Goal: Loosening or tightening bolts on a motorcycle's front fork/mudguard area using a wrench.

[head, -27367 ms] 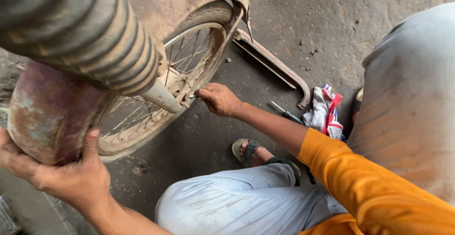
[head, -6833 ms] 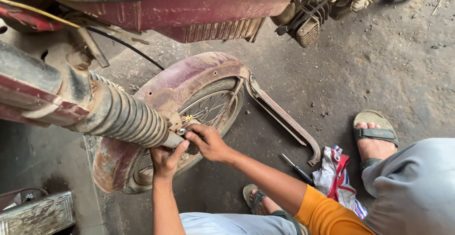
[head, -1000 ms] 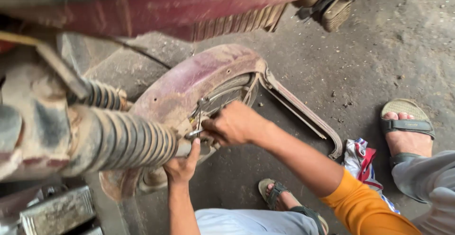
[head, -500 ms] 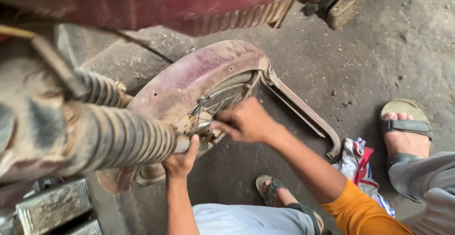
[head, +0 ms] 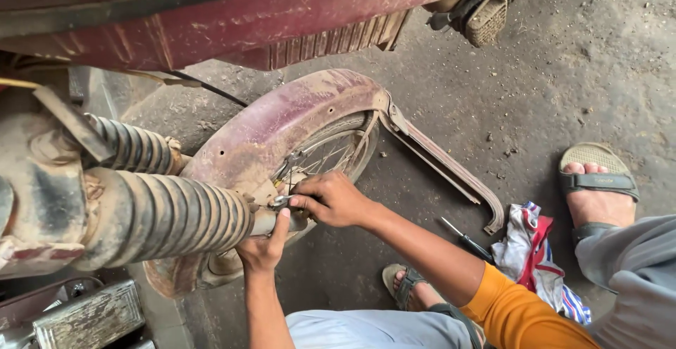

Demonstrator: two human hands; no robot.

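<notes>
Both hands meet at the lower end of the ribbed fork boot (head: 169,219), by the wheel hub: the right hand (head: 332,200) is curled, fingertips pinched on a small metal fitting (head: 282,200) at the axle, while the left hand (head: 264,247) reaches up from below, fingers closed under the fork end and thumb pressed up beside that fitting. Whether a tool sits between the right fingers cannot be told. Doing this well seems to call for a steady brace from the left hand while the right makes short, controlled turns, wrist clear of the spokes (head: 320,157). The dusty maroon mudguard (head: 282,120) arches just over the knuckles, and its loose stay (head: 451,173) trails out across the concrete floor (head: 563,60), so room above is tight. Open ground lies to the right, where a screwdriver (head: 466,240) lies beside a coloured rag (head: 531,247), near another person's sandalled foot (head: 598,187).
</notes>
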